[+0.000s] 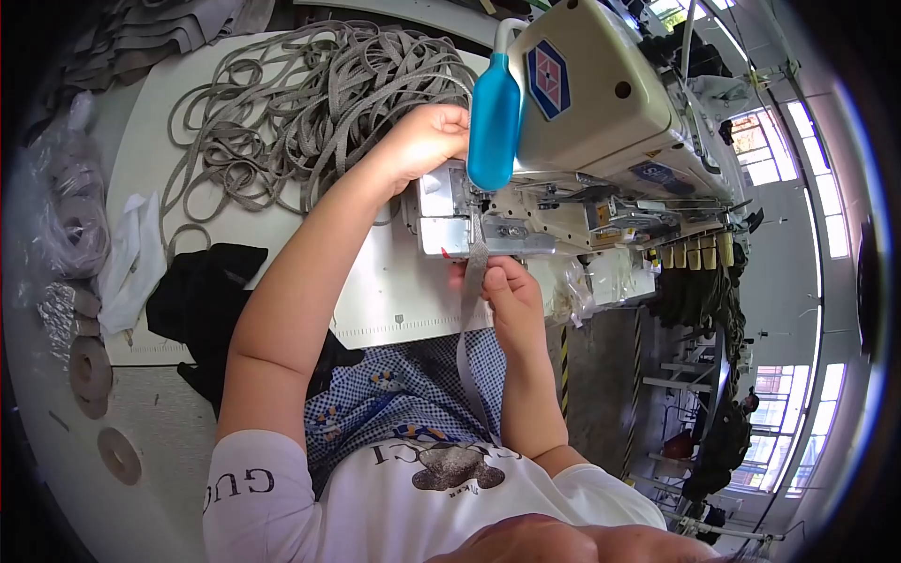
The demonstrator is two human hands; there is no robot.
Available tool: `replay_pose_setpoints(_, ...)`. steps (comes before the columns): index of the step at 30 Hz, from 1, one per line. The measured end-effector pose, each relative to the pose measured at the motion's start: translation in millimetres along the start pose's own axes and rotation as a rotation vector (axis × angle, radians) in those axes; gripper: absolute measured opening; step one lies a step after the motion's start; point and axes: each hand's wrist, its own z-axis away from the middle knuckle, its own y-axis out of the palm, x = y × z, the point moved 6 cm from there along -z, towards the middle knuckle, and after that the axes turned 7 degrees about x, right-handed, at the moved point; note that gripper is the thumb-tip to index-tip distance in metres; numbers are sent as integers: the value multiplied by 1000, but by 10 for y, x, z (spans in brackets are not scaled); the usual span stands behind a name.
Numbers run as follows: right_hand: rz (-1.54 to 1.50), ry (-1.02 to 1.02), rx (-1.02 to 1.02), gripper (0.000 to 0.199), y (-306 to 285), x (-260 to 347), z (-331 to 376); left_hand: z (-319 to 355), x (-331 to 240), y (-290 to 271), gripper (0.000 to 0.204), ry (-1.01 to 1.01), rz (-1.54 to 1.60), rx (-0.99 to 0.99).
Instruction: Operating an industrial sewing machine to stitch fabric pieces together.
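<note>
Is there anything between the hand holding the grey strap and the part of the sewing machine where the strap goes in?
Nothing visible. The right hand pinches the grey strap just below the sewing machine, and the strap runs straight up into its front. The left hand rests off to the side, by the blue bottle.

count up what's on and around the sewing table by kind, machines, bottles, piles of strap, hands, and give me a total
Sewing machine: 1
Blue bottle: 1
Pile of grey strap: 1
Strap being fed, held by the right hand: 1
Hands, right plus left hand by the machine's head: 2
Black cloth: 1
White cloth: 1
Total: 8
</note>
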Motion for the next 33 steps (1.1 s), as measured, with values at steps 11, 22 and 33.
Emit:
replay_pose_setpoints(11, -243, 164, -12, 34, 231, -30, 4, -62, 84, -69, 13, -8, -16, 10)
replay_pose_setpoints(22, -102, 137, -46, 31, 232, -20, 37, -102, 154, -70, 18, 10, -38, 46)
replay_pose_setpoints(33, -103, 110, -63, 30, 239, -40, 45, -178, 236, -82, 18, 43, 9, 88)
